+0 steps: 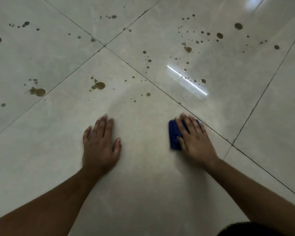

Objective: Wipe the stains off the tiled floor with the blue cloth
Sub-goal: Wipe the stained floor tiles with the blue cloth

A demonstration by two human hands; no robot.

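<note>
A pale, glossy tiled floor (pixel 143 176) fills the view, crossed by dark grout lines (pixel 71 72) that meet at a corner in the upper middle. Brown stains (pixel 99 86) are scattered over the far tiles, from large blotches on the left to fine specks on the right, where a bright streak of reflected light (pixel 187 80) is also seen. The near tile under the hands is free of marks. The left hand (pixel 100 143) is laid flat on the floor, palm down, its fingers (pixel 103 123) held close together and the thumb set apart. The right hand (pixel 194 140) is pressed flat on the blue cloth (pixel 174 133), fingers slightly spread; the cloth lies beneath the fingers and palm, showing mostly at the thumb side, just beside a grout line.
</note>
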